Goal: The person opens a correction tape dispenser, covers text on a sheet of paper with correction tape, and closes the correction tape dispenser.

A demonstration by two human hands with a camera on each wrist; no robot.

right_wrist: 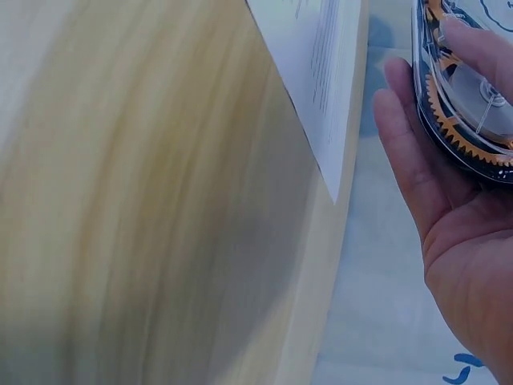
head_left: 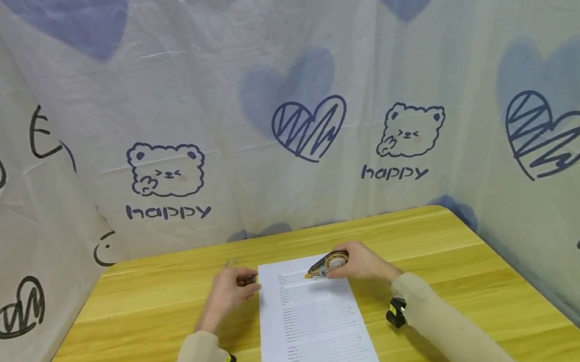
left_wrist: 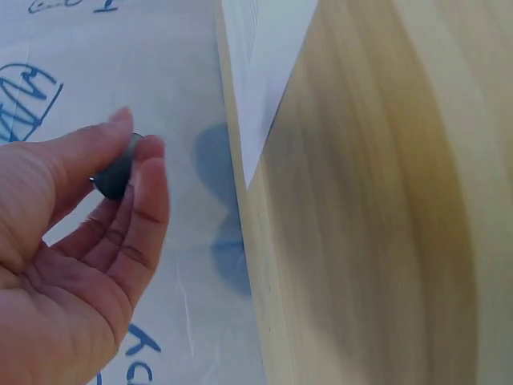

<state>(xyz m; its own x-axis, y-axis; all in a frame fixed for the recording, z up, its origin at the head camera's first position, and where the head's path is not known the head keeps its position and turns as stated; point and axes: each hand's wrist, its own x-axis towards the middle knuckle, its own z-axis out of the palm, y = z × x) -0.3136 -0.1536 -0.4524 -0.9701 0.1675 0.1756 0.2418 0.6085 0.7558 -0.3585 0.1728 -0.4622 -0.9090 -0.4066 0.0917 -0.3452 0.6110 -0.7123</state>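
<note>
A printed sheet of paper [head_left: 323,359] lies on the wooden table, its lines of text facing up. Over the sheet's upper right part, my right hand [head_left: 361,263] grips a correction tape [head_left: 329,264] with an orange tip pointing left. Through its clear case, the right wrist view shows an orange gear and a pale spool [right_wrist: 477,92]. My left hand [head_left: 227,292], by the sheet's upper left edge, pinches a small dark cap-like piece [left_wrist: 116,176] between thumb and fingers. Whether the orange tip touches the paper I cannot tell.
The yellow wood-grain table [head_left: 138,326] extends on both sides of the sheet. White cloth [head_left: 245,181] printed with hearts and bears hangs behind the table and along its sides. Each wrist carries a small black device [head_left: 396,312] with a yellow mark.
</note>
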